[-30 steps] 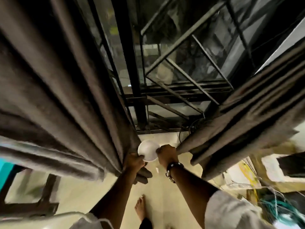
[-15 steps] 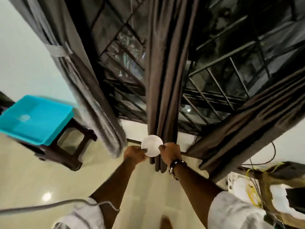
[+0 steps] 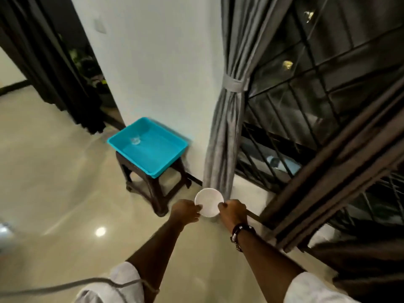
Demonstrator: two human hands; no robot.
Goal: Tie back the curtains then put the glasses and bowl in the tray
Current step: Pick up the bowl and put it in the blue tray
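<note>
A small white bowl hangs in front of me, held by both hands. My left hand grips its left rim and my right hand grips its right rim. To the left and farther off, a turquoise tray sits on a dark stool; a clear glass stands in its far left corner. A grey curtain hangs beside the wall, gathered by a grey tie-back. A brown curtain slants across the right.
A barred window fills the upper right. Glossy beige floor spreads to the left. A black curtain covers a doorway at the upper left. A white cord crosses the lower left corner.
My view has swung left, from the window and curtains to the wall, so the tray on the stool now lies nearer the middle. Both hands keep hold of the bowl.
</note>
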